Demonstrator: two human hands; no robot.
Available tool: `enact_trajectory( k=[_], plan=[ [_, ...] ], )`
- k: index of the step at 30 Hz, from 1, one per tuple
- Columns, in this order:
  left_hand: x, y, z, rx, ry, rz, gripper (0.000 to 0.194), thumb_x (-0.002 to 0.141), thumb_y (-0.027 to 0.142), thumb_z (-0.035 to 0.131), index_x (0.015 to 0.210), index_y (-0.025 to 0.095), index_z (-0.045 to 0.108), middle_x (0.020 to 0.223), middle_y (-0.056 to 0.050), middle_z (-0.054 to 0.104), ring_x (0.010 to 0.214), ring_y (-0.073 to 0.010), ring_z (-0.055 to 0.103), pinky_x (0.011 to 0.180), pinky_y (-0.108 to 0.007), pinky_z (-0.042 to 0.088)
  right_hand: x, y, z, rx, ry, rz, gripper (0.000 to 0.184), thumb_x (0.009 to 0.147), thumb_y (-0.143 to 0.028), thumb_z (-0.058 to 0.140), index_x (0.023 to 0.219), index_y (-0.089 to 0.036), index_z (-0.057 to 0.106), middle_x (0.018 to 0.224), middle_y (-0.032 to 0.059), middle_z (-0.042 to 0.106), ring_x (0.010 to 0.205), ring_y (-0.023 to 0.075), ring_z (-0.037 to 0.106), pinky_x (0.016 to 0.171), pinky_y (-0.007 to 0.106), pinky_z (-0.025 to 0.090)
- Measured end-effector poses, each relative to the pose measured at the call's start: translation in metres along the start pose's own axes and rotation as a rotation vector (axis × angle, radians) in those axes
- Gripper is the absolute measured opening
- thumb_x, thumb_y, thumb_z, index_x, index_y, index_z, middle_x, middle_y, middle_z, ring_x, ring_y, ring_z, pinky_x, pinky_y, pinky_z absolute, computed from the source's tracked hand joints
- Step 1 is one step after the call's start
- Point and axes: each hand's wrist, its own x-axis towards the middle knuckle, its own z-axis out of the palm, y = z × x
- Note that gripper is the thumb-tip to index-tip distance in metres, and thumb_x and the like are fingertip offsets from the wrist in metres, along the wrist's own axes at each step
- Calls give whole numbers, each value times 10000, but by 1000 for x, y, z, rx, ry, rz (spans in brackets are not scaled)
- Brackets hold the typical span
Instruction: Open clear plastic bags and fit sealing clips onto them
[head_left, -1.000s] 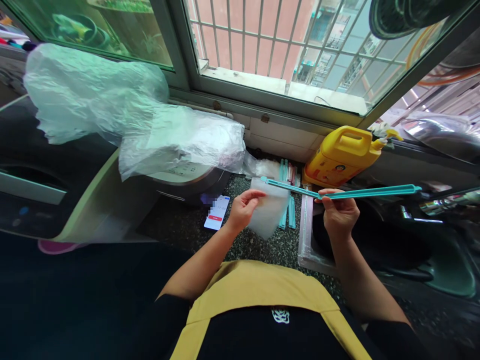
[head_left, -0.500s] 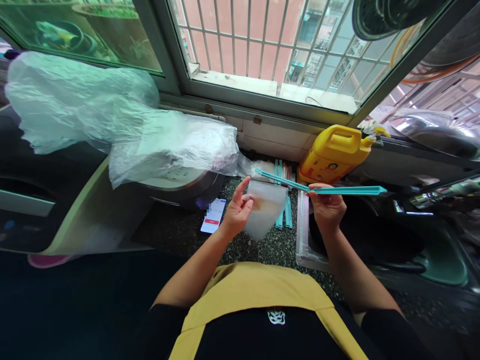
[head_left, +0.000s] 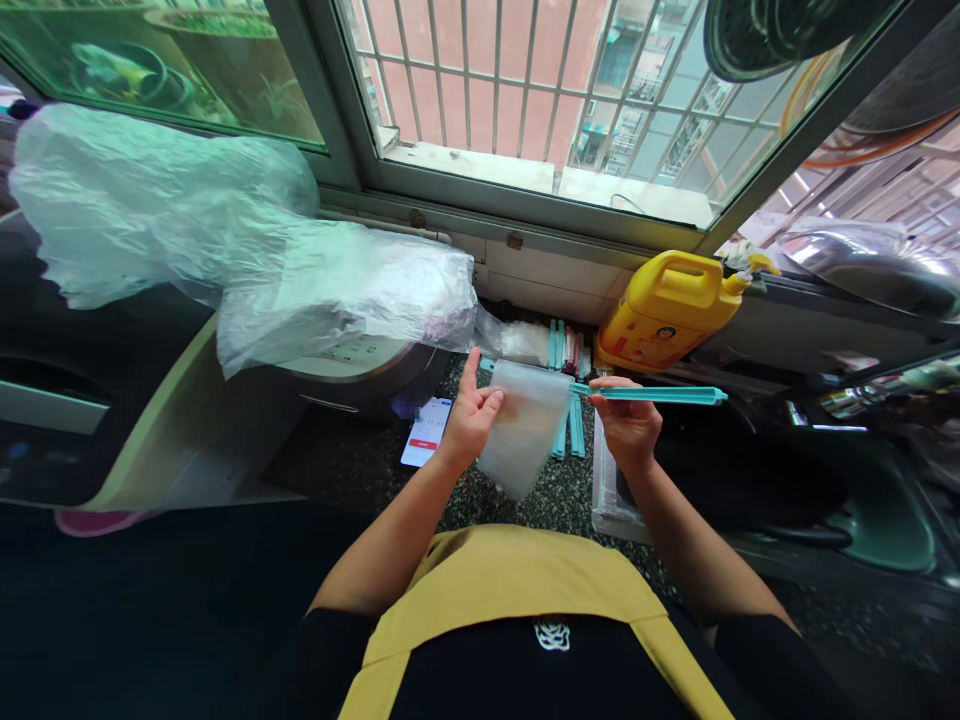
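Note:
My left hand pinches a frosted plastic bag by its left side, index finger pointing up. Through the bag's wall shows a brownish patch; what it is I cannot make out. In my right hand is a teal bag sealing clip, unfolded, one arm sticking out to the right. Its thinner arm runs left along the bag's top edge, mostly hidden behind the bag. More teal clips lie on the speckled counter beyond the bag.
A phone lies left of the bag. Crumpled plastic sheeting covers an appliance at the left. At the back right stands a yellow pump jug. A clear-walled tray borders the dark sink area.
My right hand has moved left and slightly down with the sealing clip, bringing its thin arm behind the bag's top edge. The bag has shifted slightly left and down.

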Motion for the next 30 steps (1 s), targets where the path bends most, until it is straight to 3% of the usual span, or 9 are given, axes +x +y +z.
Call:
enact_trajectory(
  k=[4, 8, 12, 16, 20, 30],
  plan=[
    [3, -1, 0, -35, 1, -62, 1023, 683, 290, 714, 1490, 186, 93, 626, 49, 653, 569, -102, 597, 616, -207, 471, -2, 0, 2, 24, -15, 9, 147, 761, -208, 699, 898, -238, 655, 881, 17, 673, 823, 161, 651, 654, 297, 563],
    [6, 1, 1, -85, 12, -140, 993, 649, 303, 743, 1465, 175, 192, 673, 20, 677, 600, -138, 639, 634, -251, 502, -4, -2, 3, 10, -34, 26, 139, 767, -246, 696, 896, -232, 645, 884, 23, 673, 809, 163, 642, 632, 298, 558],
    [7, 2, 2, -108, 34, -170, 815, 609, 311, 763, 1333, 167, 418, 701, -2, 691, 621, -169, 659, 638, -288, 520, -5, -3, 5, 31, -43, 30, 138, 767, -245, 693, 896, -235, 644, 884, 21, 667, 834, 169, 645, 657, 309, 567],
    [8, 1, 5, -145, 49, -179, 534, 527, 343, 799, 986, 152, 606, 741, -21, 706, 649, -178, 661, 684, -320, 530, -6, -3, 5, 45, -60, 29, 141, 777, -218, 678, 914, -239, 649, 890, 19, 664, 845, 166, 645, 664, 306, 571],
    [10, 1, 8, -206, 86, -196, 398, 447, 345, 828, 717, 142, 617, 691, -21, 692, 631, -161, 644, 695, -303, 519, -7, 0, 5, 18, -76, -17, 147, 769, -221, 684, 910, -248, 648, 881, 18, 666, 854, 179, 649, 665, 325, 580],
    [10, 0, 7, -228, 135, -211, 331, 417, 310, 826, 628, 142, 635, 640, -15, 679, 590, -144, 613, 638, -274, 492, -7, 1, 3, -93, -113, -42, 121, 779, -273, 675, 895, -246, 650, 873, 29, 679, 843, 195, 648, 695, 371, 573]
  ],
)
